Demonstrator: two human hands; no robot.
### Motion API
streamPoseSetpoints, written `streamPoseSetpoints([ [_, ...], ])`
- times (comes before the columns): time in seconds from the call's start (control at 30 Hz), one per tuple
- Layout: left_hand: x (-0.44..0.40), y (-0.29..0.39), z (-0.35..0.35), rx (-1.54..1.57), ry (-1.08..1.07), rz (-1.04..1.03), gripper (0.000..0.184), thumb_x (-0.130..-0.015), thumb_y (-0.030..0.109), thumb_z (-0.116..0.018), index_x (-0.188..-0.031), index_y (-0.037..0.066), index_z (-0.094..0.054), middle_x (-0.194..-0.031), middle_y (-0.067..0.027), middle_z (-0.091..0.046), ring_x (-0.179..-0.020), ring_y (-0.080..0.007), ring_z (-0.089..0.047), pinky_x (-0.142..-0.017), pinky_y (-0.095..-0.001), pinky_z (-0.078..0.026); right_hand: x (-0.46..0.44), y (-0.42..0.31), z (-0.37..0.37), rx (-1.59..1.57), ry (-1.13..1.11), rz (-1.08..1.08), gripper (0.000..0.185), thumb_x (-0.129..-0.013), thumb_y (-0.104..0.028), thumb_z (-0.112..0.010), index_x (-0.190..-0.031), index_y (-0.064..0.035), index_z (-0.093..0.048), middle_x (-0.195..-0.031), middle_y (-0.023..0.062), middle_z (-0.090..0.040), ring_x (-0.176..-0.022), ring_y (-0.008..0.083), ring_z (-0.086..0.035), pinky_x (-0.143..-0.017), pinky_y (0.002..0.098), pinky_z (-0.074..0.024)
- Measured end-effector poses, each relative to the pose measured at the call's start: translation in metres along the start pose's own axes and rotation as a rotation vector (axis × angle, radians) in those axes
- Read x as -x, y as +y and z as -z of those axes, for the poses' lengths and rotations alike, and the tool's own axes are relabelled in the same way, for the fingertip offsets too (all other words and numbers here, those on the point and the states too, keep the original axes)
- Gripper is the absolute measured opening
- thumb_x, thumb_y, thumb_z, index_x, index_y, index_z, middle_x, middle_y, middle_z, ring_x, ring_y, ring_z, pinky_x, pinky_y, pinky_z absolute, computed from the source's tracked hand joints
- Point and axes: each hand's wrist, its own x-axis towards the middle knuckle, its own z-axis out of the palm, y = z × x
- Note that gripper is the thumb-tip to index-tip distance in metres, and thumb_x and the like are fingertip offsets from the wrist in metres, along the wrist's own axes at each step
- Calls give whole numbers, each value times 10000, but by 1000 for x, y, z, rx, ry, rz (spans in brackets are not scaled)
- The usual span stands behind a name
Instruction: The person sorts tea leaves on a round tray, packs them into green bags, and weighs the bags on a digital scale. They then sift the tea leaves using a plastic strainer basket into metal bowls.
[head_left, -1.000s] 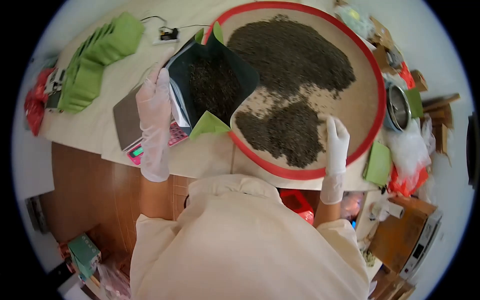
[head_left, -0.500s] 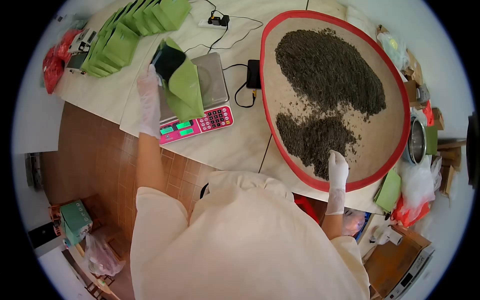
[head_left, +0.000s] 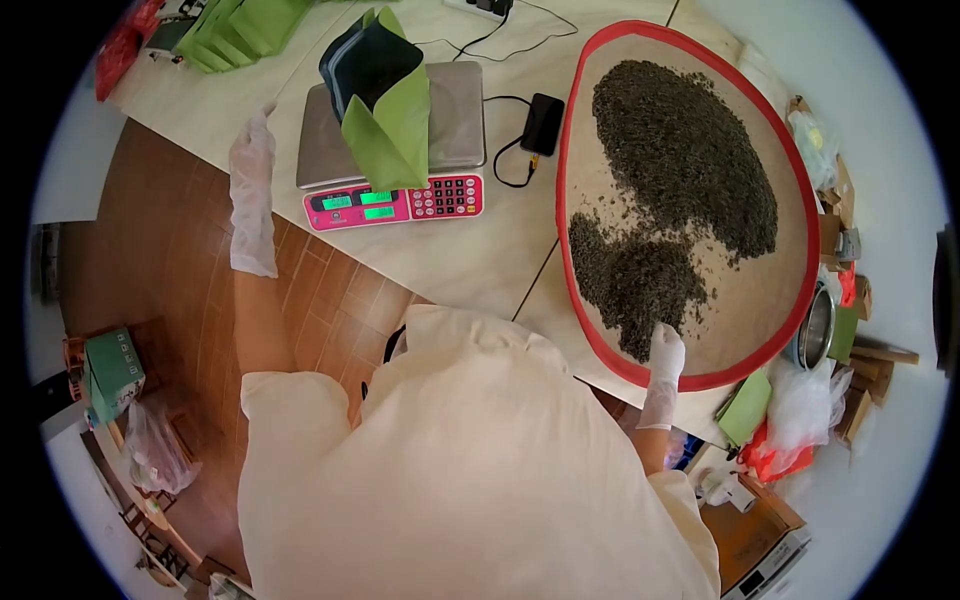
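A green pouch [head_left: 392, 130] with a dark lining stands open-mouthed on the steel plate of a pink digital scale [head_left: 447, 198]; its display is lit green. To the left of the scale, apart from the pouch, is my left hand [head_left: 253, 155] in a thin white glove, with a finger stretched out and nothing held. My right hand [head_left: 667, 353], also gloved, rests at the near edge of the dark loose dried leaves [head_left: 690, 160]. Its fingers are curled in, and what they hold, if anything, is hidden. The leaves lie in two joined heaps on a round red-rimmed tray [head_left: 740, 335].
More green pouches [head_left: 245, 30] stand in a row at the far left. A black phone-like device [head_left: 541, 124] with a cable lies between scale and tray. Behind the scale is a power strip [head_left: 480, 8]. Plastic bags [head_left: 805, 405] and a metal bowl [head_left: 818, 328] are at the right.
My left hand has let go of the green pouch and drawn away to the left; the pouch now stands on the scale. My right hand stays by the leaves. The view has shifted.
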Motion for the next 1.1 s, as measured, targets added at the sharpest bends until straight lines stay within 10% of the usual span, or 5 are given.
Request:
streamPoseSetpoints([
  [0.47, 29, -33, -18, -60, -94, 54, 364, -992, 266, -397, -1179, 63, -635, -630, 69, -374, -550, -34, -309, -480, -217, -253, 6, 47, -30, 179, 17, -158, 492, -836, -347, -521, -1193, -13, -582, -1011, 226, -656, -1004, 373, -611, -872, 423, -479],
  [0.67, 40, -49, -15, -219, -38, 30, 347, -993, 243, -405, -1179, 62, -635, -692, 75, -466, -561, -35, -322, -505, -208, -296, 10, 23, -16, 182, -45, -120, 360, -863, -351, -505, -933, -58, -700, -926, 219, -660, -861, 372, -638, -808, 451, -488],
  [1.1, 111, -111, 51, 29, 82, 336, 364, -1005, 278, -374, -1200, 106, -629, -541, 111, -262, -437, -7, -228, -377, -185, -188, -46, -175, 25, -226, 126, 639, 280, -912, -148, -533, -1156, -41, -619, -1106, 154, -644, -1016, 258, -627, -879, 315, -478],
])
